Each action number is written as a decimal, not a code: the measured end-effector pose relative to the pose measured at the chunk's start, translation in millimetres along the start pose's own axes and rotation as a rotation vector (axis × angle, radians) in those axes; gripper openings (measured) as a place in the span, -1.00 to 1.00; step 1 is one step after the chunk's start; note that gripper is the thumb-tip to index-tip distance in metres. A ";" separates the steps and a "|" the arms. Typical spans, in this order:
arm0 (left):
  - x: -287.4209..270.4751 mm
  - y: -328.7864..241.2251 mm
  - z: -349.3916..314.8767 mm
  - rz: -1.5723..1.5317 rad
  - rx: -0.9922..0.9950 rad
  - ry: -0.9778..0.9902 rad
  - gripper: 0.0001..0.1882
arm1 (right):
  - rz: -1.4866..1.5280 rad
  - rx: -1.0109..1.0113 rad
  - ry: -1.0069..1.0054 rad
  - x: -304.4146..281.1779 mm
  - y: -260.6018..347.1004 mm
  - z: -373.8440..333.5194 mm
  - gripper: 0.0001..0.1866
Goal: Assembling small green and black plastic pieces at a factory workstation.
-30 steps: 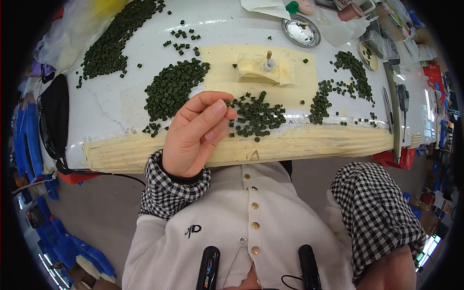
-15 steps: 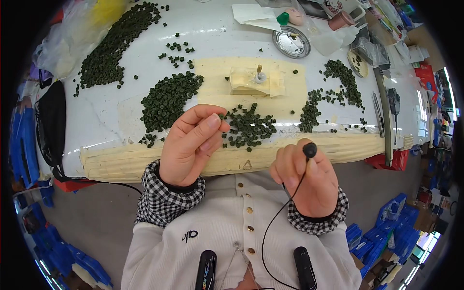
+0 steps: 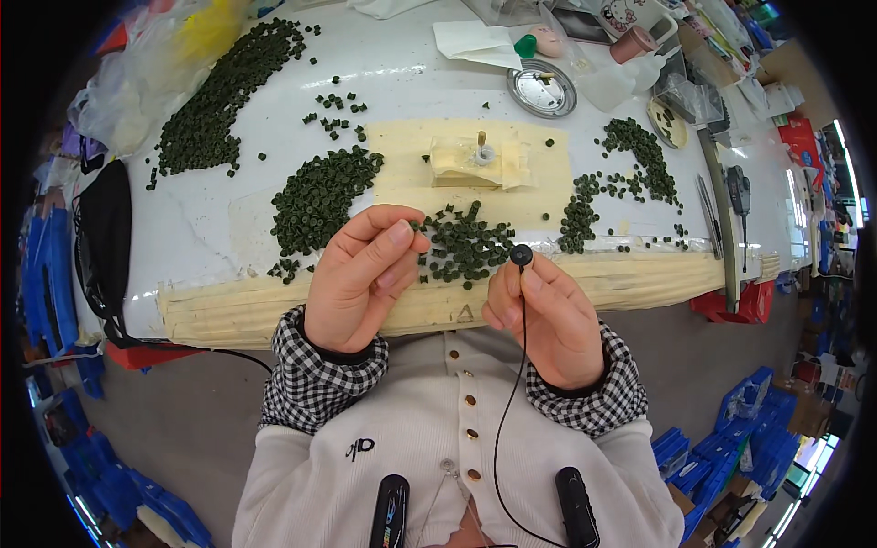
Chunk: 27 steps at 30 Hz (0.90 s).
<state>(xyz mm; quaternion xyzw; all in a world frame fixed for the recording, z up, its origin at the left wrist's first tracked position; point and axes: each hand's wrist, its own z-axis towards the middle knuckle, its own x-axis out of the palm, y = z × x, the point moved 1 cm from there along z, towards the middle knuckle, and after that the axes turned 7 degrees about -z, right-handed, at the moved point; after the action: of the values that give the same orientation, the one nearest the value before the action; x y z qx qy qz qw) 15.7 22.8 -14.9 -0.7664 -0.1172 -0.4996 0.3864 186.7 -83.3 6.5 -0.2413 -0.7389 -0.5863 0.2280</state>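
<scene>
My left hand (image 3: 364,274) pinches a small dark green spool-shaped piece (image 3: 416,226) between thumb and fingertips, just above the table. In my right hand (image 3: 553,315) is a black round-ended corded tool (image 3: 522,256); its thin black cord (image 3: 512,397) runs down past my chest. The tool's far end is hidden by my fingers. Between and beyond the hands lies a loose pile of the same green pieces (image 3: 466,242). Behind it stands a small block wrapped in cream tape (image 3: 475,164), with a short brownish peg and a whitish round fitting on top.
Larger heaps of green pieces spread at the left (image 3: 324,196), far left (image 3: 206,119) and right (image 3: 630,151). A round metal dish (image 3: 541,89) sits at the back. Padded cream tape (image 3: 438,306) covers the table's front edge. Tweezers (image 3: 709,215) lie at the right.
My right hand has moved left and slightly up with the corded tool, closer to my left hand. My left hand keeps its pinch nearly in place. The view has shifted slightly.
</scene>
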 end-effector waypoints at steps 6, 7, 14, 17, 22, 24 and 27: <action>1.0 -1.4 -0.4 -0.012 -0.023 0.026 -0.84 | -0.117 0.027 -0.090 7.7 1.2 1.9 -0.77; 1.5 -1.9 -0.6 -0.016 -0.030 0.032 -0.85 | -0.110 0.029 -0.090 7.9 1.0 2.1 -0.77; 3.8 -3.4 -2.0 -0.050 -0.052 0.054 -0.84 | 0.010 0.057 -0.030 4.6 -1.0 3.9 -0.78; 6.9 -3.6 -2.9 -0.072 -0.059 0.031 -0.82 | 0.018 0.086 -0.016 5.2 -0.9 5.6 -0.74; 18.4 -5.8 -5.6 -0.118 -0.097 -0.032 -0.74 | 0.156 0.144 0.017 5.1 -3.9 7.5 -0.70; 23.4 -5.4 -6.2 -0.106 -0.114 -0.048 -0.80 | 0.175 0.153 0.017 7.0 -4.3 8.8 -0.71; 20.8 -2.5 -7.8 0.084 -0.093 -0.010 -0.87 | 0.182 0.160 0.020 9.4 -3.2 10.1 -0.72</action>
<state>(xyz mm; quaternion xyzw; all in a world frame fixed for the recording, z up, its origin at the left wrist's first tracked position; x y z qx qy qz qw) 18.9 14.7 5.6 -0.7904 -0.0633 -0.4839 0.3703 176.8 -73.2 7.8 -0.2827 -0.7560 -0.5047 0.3063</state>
